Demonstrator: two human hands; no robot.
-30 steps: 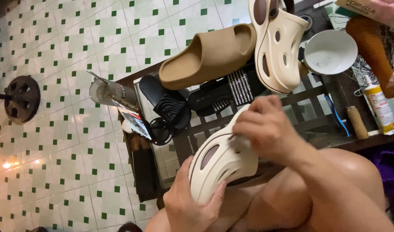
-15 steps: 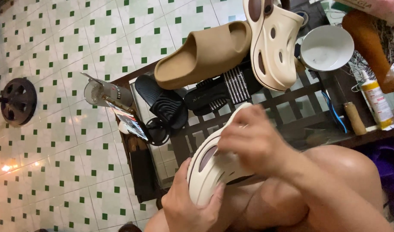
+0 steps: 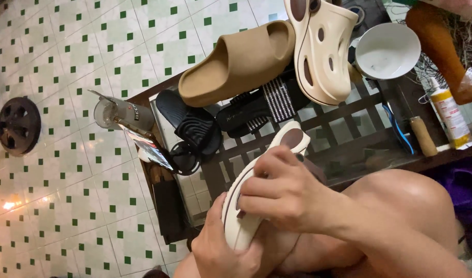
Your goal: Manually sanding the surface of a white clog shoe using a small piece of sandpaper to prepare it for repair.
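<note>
Hidden and cut off

The right hand (image 3: 282,193) covers the cream clog's (image 3: 246,216) middle; a second clog (image 3: 321,51) and an orange bottle (image 3: 442,46) run off the top edge.

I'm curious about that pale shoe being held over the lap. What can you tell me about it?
The cream clog looks like soft moulded foam, with a rounded body and a brown patch at its far end. It lies tilted across the lap, that end pointing toward the dark slatted table. The left hand cups its near end from below; the right hand presses its fingers onto the upper side, covering its middle.
</note>
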